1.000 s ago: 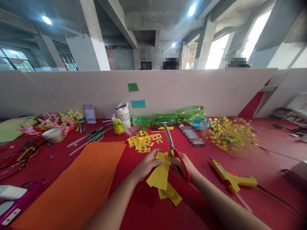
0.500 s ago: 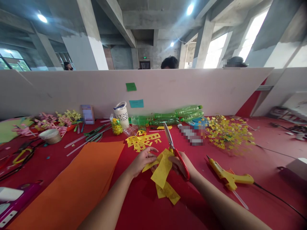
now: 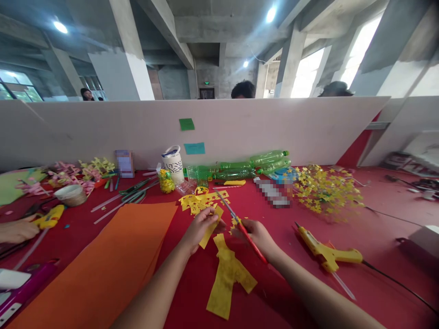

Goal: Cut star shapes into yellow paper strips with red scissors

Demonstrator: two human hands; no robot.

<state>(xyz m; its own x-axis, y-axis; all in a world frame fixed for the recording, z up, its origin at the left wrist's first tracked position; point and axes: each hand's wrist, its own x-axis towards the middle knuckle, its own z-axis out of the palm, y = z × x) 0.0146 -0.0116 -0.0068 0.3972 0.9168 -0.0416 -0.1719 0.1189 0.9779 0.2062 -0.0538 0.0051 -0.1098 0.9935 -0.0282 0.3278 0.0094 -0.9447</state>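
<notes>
My left hand (image 3: 200,227) pinches a narrow strip of yellow paper (image 3: 210,228) just above the red table. Right beside it, my right hand (image 3: 255,235) grips red-handled scissors (image 3: 240,224), whose blades point up and left toward the strip. Below both hands lie larger cut pieces of yellow paper (image 3: 226,276) flat on the table. Behind the hands sits a pile of yellow paper with star cut-outs (image 3: 200,202).
A big orange sheet (image 3: 103,265) covers the table at left. A yellow glue gun (image 3: 324,251) with its cord lies at right, near a heap of yellow stars (image 3: 325,192). Green bottles (image 3: 240,167) and a cup (image 3: 174,164) stand by the partition (image 3: 103,132). Another person's hand (image 3: 17,228) holds a second glue gun (image 3: 50,218) at far left.
The large yellow piece has dropped from my hands onto the table; my left hand keeps only a narrow strip. The scissors tilted down and left. Another person's hand with a glue gun appeared at left.
</notes>
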